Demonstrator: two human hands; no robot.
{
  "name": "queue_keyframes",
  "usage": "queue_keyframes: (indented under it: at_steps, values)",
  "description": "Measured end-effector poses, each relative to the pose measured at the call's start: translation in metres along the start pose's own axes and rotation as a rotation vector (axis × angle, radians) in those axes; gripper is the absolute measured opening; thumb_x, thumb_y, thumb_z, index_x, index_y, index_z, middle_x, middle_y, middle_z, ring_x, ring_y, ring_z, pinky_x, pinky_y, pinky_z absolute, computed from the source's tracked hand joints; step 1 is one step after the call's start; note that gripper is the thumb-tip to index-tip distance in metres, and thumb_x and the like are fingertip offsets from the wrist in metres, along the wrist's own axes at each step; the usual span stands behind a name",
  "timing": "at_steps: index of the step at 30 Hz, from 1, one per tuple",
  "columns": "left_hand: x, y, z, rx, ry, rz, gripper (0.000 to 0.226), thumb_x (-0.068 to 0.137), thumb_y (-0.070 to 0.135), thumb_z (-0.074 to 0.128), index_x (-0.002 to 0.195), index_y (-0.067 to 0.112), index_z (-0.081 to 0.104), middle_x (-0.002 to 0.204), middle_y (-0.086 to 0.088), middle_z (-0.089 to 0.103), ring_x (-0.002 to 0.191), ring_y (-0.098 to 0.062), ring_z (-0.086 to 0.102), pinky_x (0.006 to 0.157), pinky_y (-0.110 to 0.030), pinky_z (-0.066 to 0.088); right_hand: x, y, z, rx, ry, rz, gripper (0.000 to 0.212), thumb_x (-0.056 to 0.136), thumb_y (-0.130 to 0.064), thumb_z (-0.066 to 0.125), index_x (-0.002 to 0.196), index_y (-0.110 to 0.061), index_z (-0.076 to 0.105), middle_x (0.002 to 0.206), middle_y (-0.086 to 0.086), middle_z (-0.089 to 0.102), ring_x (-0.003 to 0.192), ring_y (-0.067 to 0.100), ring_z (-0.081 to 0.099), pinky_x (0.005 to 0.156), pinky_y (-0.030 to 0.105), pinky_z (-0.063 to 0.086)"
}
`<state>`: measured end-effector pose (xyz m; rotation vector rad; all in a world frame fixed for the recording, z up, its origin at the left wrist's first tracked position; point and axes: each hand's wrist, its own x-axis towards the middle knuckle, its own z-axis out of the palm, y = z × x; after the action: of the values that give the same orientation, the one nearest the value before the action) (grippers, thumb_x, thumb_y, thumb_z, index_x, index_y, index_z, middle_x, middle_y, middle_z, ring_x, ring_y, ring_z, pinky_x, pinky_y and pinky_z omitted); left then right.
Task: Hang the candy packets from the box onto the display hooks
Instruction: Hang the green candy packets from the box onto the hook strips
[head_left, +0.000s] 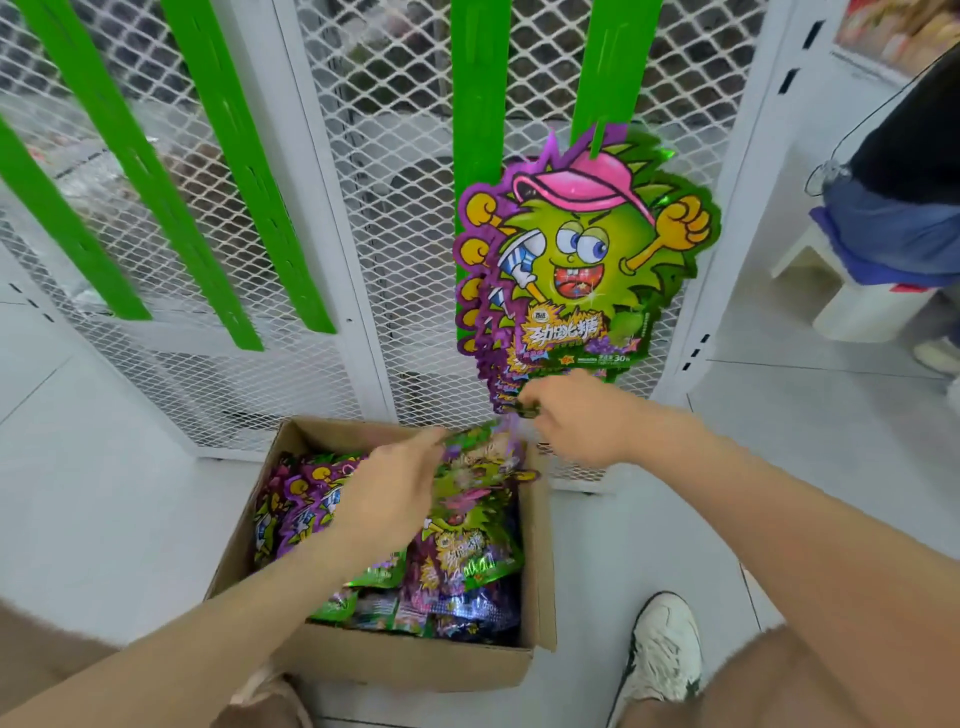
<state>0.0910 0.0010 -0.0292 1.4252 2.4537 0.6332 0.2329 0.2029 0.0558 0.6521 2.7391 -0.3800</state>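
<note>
An open cardboard box (405, 662) on the floor is full of green and purple candy packets (467, 561). Several identical packets (582, 260) with a cartoon durian hang in a stack from a green display strip (602, 78) on the white mesh rack. My left hand (395, 493) reaches into the box and grips a blurred packet (483, 467) lifted above the pile. My right hand (576, 415) is just below the hanging stack, its fingers pinching the upper end of that same packet.
More green strips (228, 171) hang bare on the mesh panel to the left. Another person sits on a white stool (852, 301) at the right. My white shoe (660, 654) stands right of the box on the pale tiled floor.
</note>
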Motion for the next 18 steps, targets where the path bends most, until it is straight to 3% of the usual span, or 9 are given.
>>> queue_keyframes:
  at_steps: [3,5,7,9,11,13,15,18]
  values:
    - [0.01,0.017,-0.046,-0.463,0.099,-0.109,0.021,0.113,0.027,0.048,0.124,0.03,0.065,0.091,-0.013,0.072,0.069,-0.024,0.06,0.064,-0.039,0.049,-0.013,0.013,-0.01,0.283,0.092,0.079,0.053,0.104,-0.03,0.061,0.151,-0.01,0.047,0.14,0.013,0.062,0.125,0.031,0.062,0.103,0.035,0.049]
    - [0.009,0.034,-0.072,-0.62,0.109,-0.168,0.02,0.113,0.031,0.048,0.113,0.036,0.067,0.097,-0.017,0.072,0.073,-0.022,0.06,0.07,-0.042,0.053,-0.023,0.012,-0.017,0.491,0.164,0.061,0.059,0.098,-0.045,0.07,0.148,-0.02,0.051,0.143,0.006,0.061,0.129,0.023,0.061,0.11,0.04,0.049]
    - [0.008,0.05,-0.093,-0.726,0.116,-0.242,0.022,0.113,0.033,0.05,0.103,0.039,0.068,0.096,-0.017,0.073,0.074,-0.024,0.062,0.071,-0.044,0.057,-0.036,0.003,-0.029,0.653,0.316,0.108,0.048,0.088,-0.061,0.074,0.123,-0.03,0.068,0.12,-0.005,0.073,0.112,0.013,0.069,0.098,0.037,0.056]
    - [0.007,0.065,-0.109,-0.862,0.124,-0.275,0.022,0.113,0.027,0.049,0.103,0.032,0.068,0.093,-0.011,0.072,0.071,-0.023,0.066,0.058,-0.031,0.058,-0.054,-0.005,-0.046,0.678,0.482,0.199,0.043,0.081,-0.071,0.074,0.094,-0.03,0.077,0.09,-0.008,0.076,0.088,0.008,0.071,0.078,0.03,0.055]
    - [0.008,0.075,-0.121,-1.023,0.165,-0.286,0.024,0.113,0.02,0.049,0.101,0.025,0.069,0.084,0.0,0.078,0.069,-0.016,0.072,0.056,-0.028,0.059,-0.07,-0.008,-0.06,0.703,0.518,0.215,0.045,0.078,-0.072,0.076,0.084,-0.027,0.079,0.083,-0.004,0.077,0.082,0.01,0.071,0.074,0.029,0.055]
    - [0.012,0.079,-0.127,-1.109,0.241,-0.319,0.026,0.111,0.017,0.051,0.094,0.025,0.069,0.072,0.009,0.077,0.064,-0.013,0.071,0.061,-0.029,0.058,-0.081,-0.009,-0.07,0.855,0.424,0.151,0.038,0.079,-0.062,0.083,0.085,-0.025,0.08,0.08,-0.006,0.078,0.074,0.008,0.071,0.07,0.025,0.055]
    - [0.016,0.082,-0.131,-1.178,0.304,-0.351,0.026,0.111,0.017,0.053,0.093,0.028,0.068,0.067,0.011,0.075,0.054,-0.007,0.067,0.059,-0.028,0.053,-0.086,-0.006,-0.073,1.022,0.298,0.056,0.018,0.084,-0.035,0.087,0.089,-0.02,0.08,0.079,-0.003,0.078,0.071,0.011,0.073,0.068,0.023,0.056]
    - [0.022,0.082,-0.137,-1.287,0.279,-0.458,0.02,0.107,0.014,0.055,0.096,0.025,0.068,0.074,-0.001,0.077,0.057,-0.015,0.072,0.061,-0.033,0.059,-0.082,-0.002,-0.074,1.097,0.398,-0.009,0.012,0.087,-0.009,0.084,0.097,-0.008,0.078,0.092,0.011,0.081,0.085,0.035,0.078,0.075,0.047,0.063]
